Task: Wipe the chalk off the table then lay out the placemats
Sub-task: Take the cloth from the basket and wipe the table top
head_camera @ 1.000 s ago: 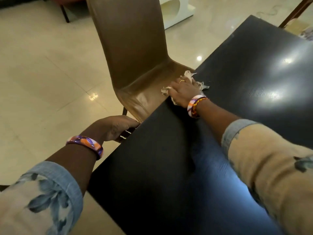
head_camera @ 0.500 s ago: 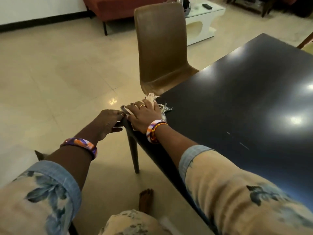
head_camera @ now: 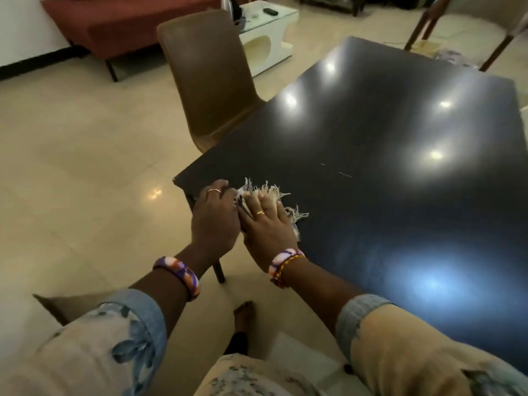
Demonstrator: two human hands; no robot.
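The cream tiled floor [head_camera: 85, 172] spreads wide to my left, shiny under the lights. On it stands the black table [head_camera: 385, 172], a big glossy slab running away from me to the right, its top throwing back several round spots of lamp glare. Two thin pale streaks show on the dark surface a little beyond my hands; I cannot tell whether they are chalk or scratches.

Far off by the wall sits a red sofa [head_camera: 128, 27], and beside it a low white coffee table [head_camera: 268, 35] with a small dark remote on top. A brown moulded chair [head_camera: 211, 81] stands pushed up to the table's left edge, its seat tucked just under the top. At the table's far right corner the wooden legs of another chair [head_camera: 428, 27] show, with something pale and patterned lying near them that I cannot make out.

Closer in, my forearms reach out of rolled floral sleeves with denim cuffs. My bare foot [head_camera: 243, 315] shows on the floor below, next to the table leg.

At the near left corner of the table lies the wiping cloth [head_camera: 268, 192], off-white, bunched up, with loose frayed fringe sticking out past my fingertips. My right hand [head_camera: 267, 227] lies flat on it, fingers spread and pressing it down on the tabletop. My left hand [head_camera: 215, 218] sits right beside it, touching, fingers curled over the table's edge at the cloth's left end; whether they pinch the cloth I cannot tell.
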